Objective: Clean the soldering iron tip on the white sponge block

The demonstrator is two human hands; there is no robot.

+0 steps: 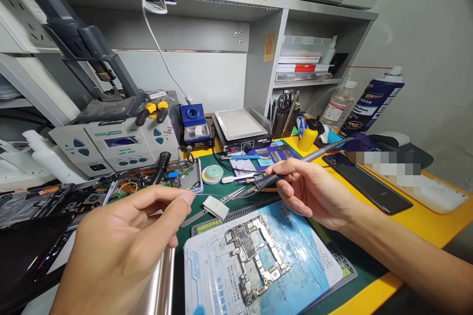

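While the right hand [306, 189] grips the soldering iron [295, 165], the left hand [125, 246] should, I judge, keep its pinched solder wire [207, 195] steady above the circuit board [256, 256].

Head-worn view, facing forward and down, close over workbench [369, 236]

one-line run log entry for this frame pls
left hand: pinches thin wire | right hand: grips soldering iron, tip toward wire | circuit board: flat on blue mat, untouched
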